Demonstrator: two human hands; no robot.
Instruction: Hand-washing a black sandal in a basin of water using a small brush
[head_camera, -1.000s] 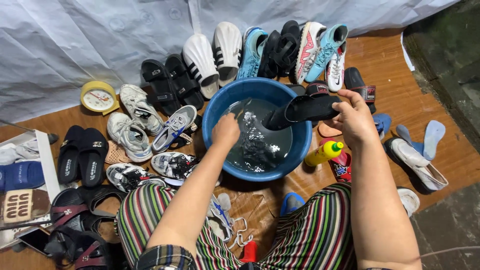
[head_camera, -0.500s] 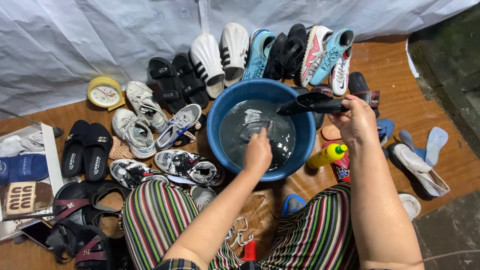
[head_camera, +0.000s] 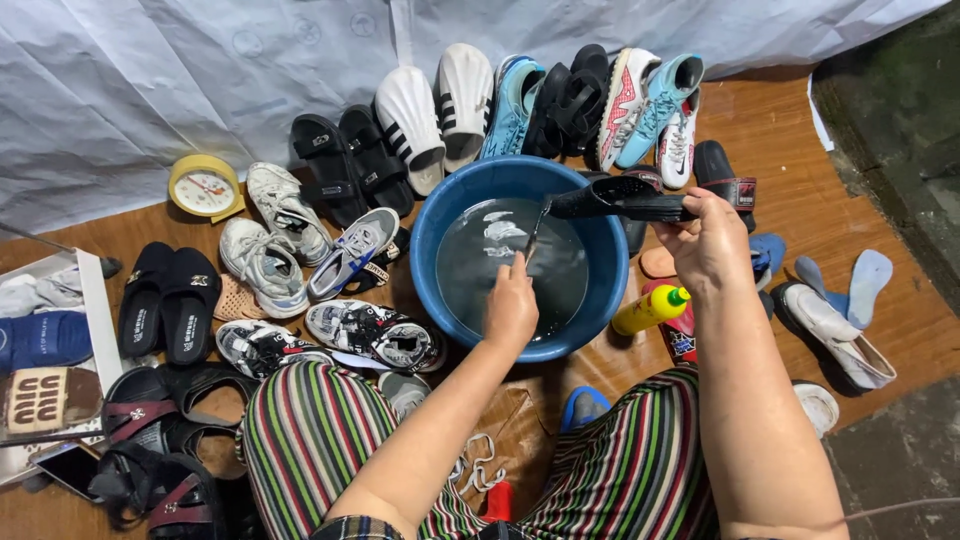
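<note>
Your right hand is closed around a black slipper, holding it tilted over the far rim of the blue basin while water runs off its toe. Your left hand hovers loosely curled over the water near the front rim, holding nothing you can make out.

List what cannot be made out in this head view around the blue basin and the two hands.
- Left hand: fingertips hidden as they dip toward the water in the blue basin; whether they hold anything is unclear.
- Black slipper: its rear end is covered by the right hand.
- Yellow bottle: its base is hidden behind the right forearm.
- Black sandals: cut off by the bottom edge.
</note>
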